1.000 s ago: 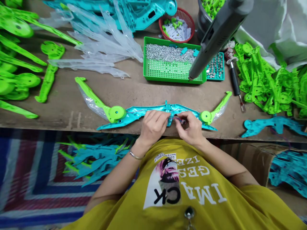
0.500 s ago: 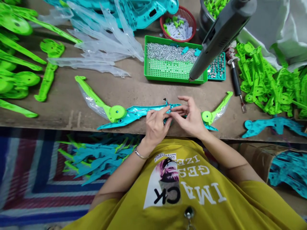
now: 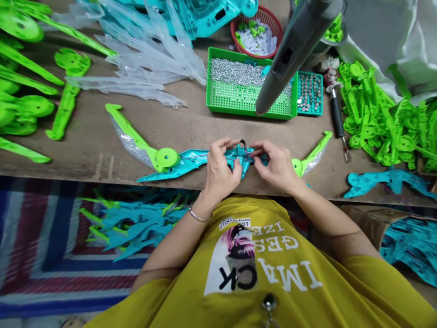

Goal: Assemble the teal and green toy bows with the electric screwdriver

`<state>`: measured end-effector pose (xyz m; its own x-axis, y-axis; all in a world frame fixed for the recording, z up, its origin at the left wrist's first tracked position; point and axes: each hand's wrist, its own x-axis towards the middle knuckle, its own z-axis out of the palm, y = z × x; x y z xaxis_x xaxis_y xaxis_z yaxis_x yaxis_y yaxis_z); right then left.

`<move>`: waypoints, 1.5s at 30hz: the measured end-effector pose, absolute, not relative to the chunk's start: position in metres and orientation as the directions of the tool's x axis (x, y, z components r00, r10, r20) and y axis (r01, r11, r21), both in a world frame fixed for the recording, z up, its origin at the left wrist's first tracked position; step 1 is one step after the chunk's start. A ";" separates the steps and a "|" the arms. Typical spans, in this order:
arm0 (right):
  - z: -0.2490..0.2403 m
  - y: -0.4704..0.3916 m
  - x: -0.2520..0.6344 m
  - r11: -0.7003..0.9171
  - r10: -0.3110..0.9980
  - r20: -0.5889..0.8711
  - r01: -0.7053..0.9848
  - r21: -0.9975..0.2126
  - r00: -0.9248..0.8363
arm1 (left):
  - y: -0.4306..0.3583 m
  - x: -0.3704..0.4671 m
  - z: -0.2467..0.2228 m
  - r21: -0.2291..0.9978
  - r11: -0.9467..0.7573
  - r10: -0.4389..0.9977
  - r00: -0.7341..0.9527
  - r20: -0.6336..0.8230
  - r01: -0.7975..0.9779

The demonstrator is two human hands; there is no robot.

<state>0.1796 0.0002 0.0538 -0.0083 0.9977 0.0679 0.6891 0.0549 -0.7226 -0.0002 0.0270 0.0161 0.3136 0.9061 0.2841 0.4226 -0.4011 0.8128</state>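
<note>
A bow-shaped toy body with a turquoise plastic shell (image 3: 194, 163) lies along the front of the bench. A green limb (image 3: 165, 159) with a clear strip joins its left end, and another green limb (image 3: 312, 157) its right. My left hand (image 3: 221, 168) curls around the shell's middle, thumb and fingers on either side of it. Thin dark wires (image 3: 246, 149) rise at the centre, with a small black piece (image 3: 242, 141) at the top. At these wires, my right hand (image 3: 276, 166) pinches with thumb and forefinger; its fingertips partly hide them.
Behind the work stand a green tray of screws (image 3: 251, 109), a blue tray of small metal discs (image 3: 310, 93) and a red basket (image 3: 278, 27). A grey pole-like tool (image 3: 290, 54) hangs over the screws. A screwdriver (image 3: 337, 114) and green parts (image 3: 375, 114) lie right, clear strips (image 3: 146, 77) left.
My hands have moved apart, and the shell's centre now shows between them. My left hand shifted onto the shell with its fingers raised; my right moved slightly right.
</note>
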 end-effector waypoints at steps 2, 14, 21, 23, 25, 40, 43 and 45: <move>0.050 0.003 0.183 0.089 0.994 0.101 0.728 -0.680 -0.027 | 0.032 0.000 0.020 0.826 -0.376 0.905 0.360 0.229 0.420; 0.041 0.032 0.194 0.234 0.970 0.088 0.773 -0.590 -0.227 | 0.040 -0.002 0.018 0.680 -0.570 0.805 0.476 0.353 0.461; 0.046 0.043 0.200 0.222 0.967 0.016 0.811 -0.541 -0.254 | 0.045 0.004 0.012 0.620 -0.628 0.759 0.546 0.355 0.470; 0.050 0.043 0.202 0.194 0.972 -0.007 0.810 -0.554 -0.237 | 0.045 0.005 0.011 0.625 -0.604 0.779 0.532 0.331 0.495; 0.055 0.043 0.206 0.159 0.971 -0.045 0.770 -0.618 -0.237 | 0.044 0.007 0.011 0.624 -0.571 0.809 0.493 0.319 0.534; 0.068 0.033 0.193 -0.267 0.955 -0.295 0.516 -0.814 0.030 | 0.026 0.026 0.003 0.614 -0.489 0.867 0.270 0.418 0.620; 0.068 0.038 0.191 -0.238 0.956 -0.293 0.591 -0.771 0.002 | 0.020 0.026 0.003 0.632 -0.471 0.878 0.263 0.399 0.615; 0.070 0.041 0.192 -0.211 0.954 -0.298 0.629 -0.748 -0.033 | 0.017 0.024 0.005 0.641 -0.467 0.882 0.270 0.386 0.609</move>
